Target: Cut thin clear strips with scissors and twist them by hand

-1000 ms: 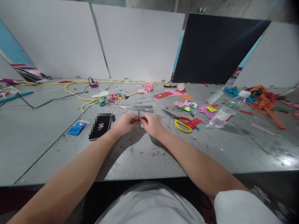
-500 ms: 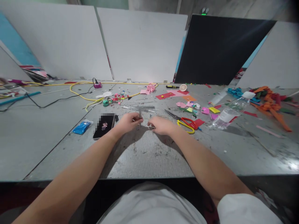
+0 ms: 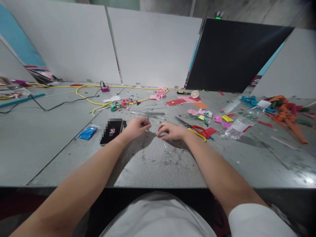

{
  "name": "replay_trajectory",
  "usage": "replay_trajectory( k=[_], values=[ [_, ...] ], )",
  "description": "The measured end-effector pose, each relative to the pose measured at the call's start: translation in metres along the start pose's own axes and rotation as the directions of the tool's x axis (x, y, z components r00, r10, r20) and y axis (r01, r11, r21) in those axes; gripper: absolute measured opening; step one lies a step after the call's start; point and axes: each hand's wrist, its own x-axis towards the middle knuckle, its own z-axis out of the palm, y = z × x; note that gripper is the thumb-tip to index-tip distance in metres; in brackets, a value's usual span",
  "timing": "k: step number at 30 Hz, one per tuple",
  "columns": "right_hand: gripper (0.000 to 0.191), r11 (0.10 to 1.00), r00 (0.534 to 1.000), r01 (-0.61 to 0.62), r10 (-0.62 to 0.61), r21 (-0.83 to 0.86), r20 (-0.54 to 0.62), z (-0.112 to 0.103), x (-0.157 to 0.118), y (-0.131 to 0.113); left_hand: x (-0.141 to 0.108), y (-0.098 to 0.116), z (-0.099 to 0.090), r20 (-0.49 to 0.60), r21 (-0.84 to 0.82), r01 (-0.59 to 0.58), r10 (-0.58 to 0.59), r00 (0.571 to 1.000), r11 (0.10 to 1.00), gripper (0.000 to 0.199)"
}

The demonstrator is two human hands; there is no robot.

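Observation:
My left hand (image 3: 137,127) is closed in a pinch around a small bundle of thin grey wires (image 3: 148,117), which stands upright above the fingertips. To its right, my right hand (image 3: 171,131) hovers low over the table with fingers bent and apart, and nothing shows between them. A thin pale sliver (image 3: 165,145) lies on the tabletop just below it. Beyond both hands, a loose pile of similar thin wires (image 3: 155,114) lies flat. Scissors (image 3: 195,127) with red and yellow handles rest beside my right hand, partly covered by the wrist.
A phone (image 3: 111,131) and a blue packet (image 3: 88,132) lie left of my left forearm. A clear plastic bottle (image 3: 240,123) stands at right, near orange crepe paper (image 3: 287,115). Coloured paper scraps (image 3: 176,102) and a yellow cable (image 3: 82,95) lie toward the back panels.
My right hand has loosened its pinch and its fingers have spread. A pale sliver now shows on the table below it. My left hand keeps its hold; the view has shifted slightly.

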Motion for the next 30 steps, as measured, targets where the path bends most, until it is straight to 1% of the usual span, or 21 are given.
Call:
replay_trajectory(
  k=[3, 6, 10, 12, 15, 17, 21, 26, 30],
  values=[
    [0.018, 0.998, 1.0, -0.014, 0.012, -0.069, -0.02, 0.007, 0.003, -0.007, 0.0, -0.001, 0.001, 0.018, 0.002, -0.004, 0.004, 1.0, 1.0, 0.025],
    [0.015, 0.992, 0.999, -0.029, 0.024, -0.121, -0.037, 0.012, 0.004, -0.012, 0.0, -0.002, 0.0, 0.023, 0.018, -0.02, 0.019, 1.0, 1.0, 0.027],
    [0.013, 0.993, 0.999, -0.017, 0.013, -0.12, -0.035, 0.011, 0.002, -0.014, -0.001, -0.003, -0.001, 0.031, 0.009, -0.025, 0.025, 0.999, 1.0, 0.028],
    [0.023, 0.993, 0.999, -0.033, 0.03, -0.112, -0.024, 0.01, 0.001, -0.015, -0.001, -0.002, -0.002, 0.043, 0.01, -0.021, 0.02, 0.999, 1.0, 0.027],
    [0.045, 0.991, 0.997, -0.064, 0.06, -0.12, -0.038, 0.01, 0.002, -0.016, -0.001, -0.001, -0.003, 0.072, 0.01, -0.013, 0.012, 0.997, 1.0, 0.028],
    [0.05, 0.989, 0.996, -0.077, 0.071, -0.126, -0.05, 0.011, 0.003, -0.017, 0.0, -0.001, -0.004, 0.089, 0.011, -0.013, 0.012, 0.996, 1.0, 0.028],
    [0.042, 0.99, 0.996, -0.083, 0.08, -0.116, -0.027, 0.011, 0.005, -0.02, 0.001, -0.004, -0.002, 0.098, 0.002, -0.027, 0.027, 0.995, 1.0, 0.026],
    [0.037, 0.989, 0.996, -0.086, 0.083, -0.117, -0.031, 0.01, 0.005, -0.021, 0.001, -0.006, 0.0, 0.114, -0.027, -0.045, 0.048, 0.992, 0.999, 0.023],
    [0.04, 0.988, 0.997, -0.073, 0.07, -0.133, -0.031, 0.011, 0.005, -0.02, 0.001, -0.007, 0.0, 0.121, -0.028, -0.046, 0.049, 0.991, 0.999, 0.023]
  ],
)
